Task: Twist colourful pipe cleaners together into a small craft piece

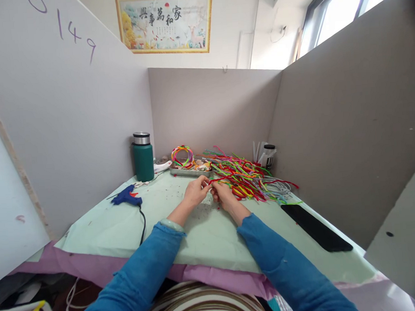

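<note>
My left hand [196, 192] and my right hand [224, 195] meet over the middle of the table, fingertips almost touching. Both are closed in a pinch on a red pipe cleaner [220, 178], which runs between the fingers and sticks out toward the right; its ends are hard to make out. Right behind my right hand spreads a tangled pile of coloured pipe cleaners [246, 171], in red, green, yellow, orange and grey. A metal tray [190, 172] with small pieces and a ring of coloured strands [182, 156] stands just beyond my left hand.
A blue glue gun [127, 196] with a black cord lies on the left, near a green bottle [143, 163]. On the right are a flat black object [317, 227] and a black-lidded container [269, 156]. Grey partitions [218, 109] enclose the cloth-covered table [102, 224].
</note>
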`<move>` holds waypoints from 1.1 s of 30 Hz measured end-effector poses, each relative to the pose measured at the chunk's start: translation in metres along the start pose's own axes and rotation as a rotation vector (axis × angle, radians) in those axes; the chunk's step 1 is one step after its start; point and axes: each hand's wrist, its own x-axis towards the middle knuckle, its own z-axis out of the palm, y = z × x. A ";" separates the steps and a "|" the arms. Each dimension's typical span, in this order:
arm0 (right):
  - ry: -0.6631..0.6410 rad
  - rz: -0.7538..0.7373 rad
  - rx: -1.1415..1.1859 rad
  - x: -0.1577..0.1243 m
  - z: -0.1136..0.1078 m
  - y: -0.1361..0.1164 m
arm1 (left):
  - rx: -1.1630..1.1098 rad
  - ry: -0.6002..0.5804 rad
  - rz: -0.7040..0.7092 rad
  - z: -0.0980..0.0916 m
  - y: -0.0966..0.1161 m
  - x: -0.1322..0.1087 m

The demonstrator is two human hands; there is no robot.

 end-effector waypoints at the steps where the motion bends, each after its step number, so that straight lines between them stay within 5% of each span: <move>1: -0.002 -0.001 -0.001 0.000 0.000 0.000 | -0.006 0.004 0.002 0.000 0.000 0.000; 33: -0.004 -0.078 -0.140 -0.001 0.000 0.001 | 0.069 -0.083 -0.032 -0.002 0.004 0.000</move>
